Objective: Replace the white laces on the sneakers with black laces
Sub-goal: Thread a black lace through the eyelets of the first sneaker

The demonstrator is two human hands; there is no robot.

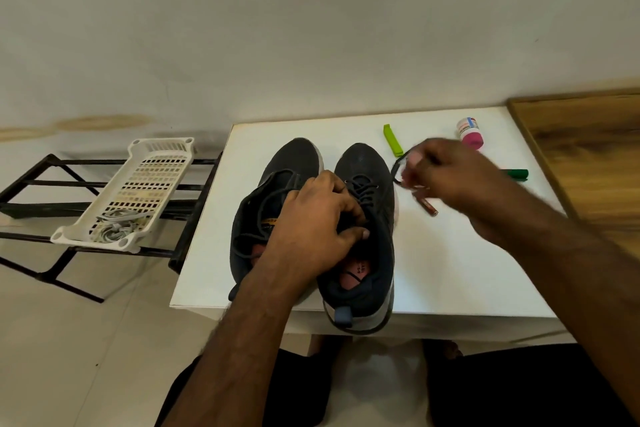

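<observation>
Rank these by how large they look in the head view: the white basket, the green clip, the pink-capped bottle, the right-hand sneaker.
1. right-hand sneaker, though it is nearer the camera
2. white basket, close behind
3. green clip and pink-capped bottle: too alike to rank

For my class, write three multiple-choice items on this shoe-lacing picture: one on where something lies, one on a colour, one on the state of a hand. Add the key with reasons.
1. Where do the white laces lie?
A. In the white basket on the black rack
B. On the table beside the sneakers
C. Inside the right sneaker

2. What colour is the clip on the table?
A. Red
B. Light green
C. Blue

3. What is the right hand doing?
A. Lying flat on the table
B. Holding a marker
C. Pinching a black lace

Key: 1 A, the pale bundle sits at the basket's near end. 2 B, it lies beyond the right sneaker. 3 C, a dark loop hangs from its fingers, though the hand is blurred.
</observation>
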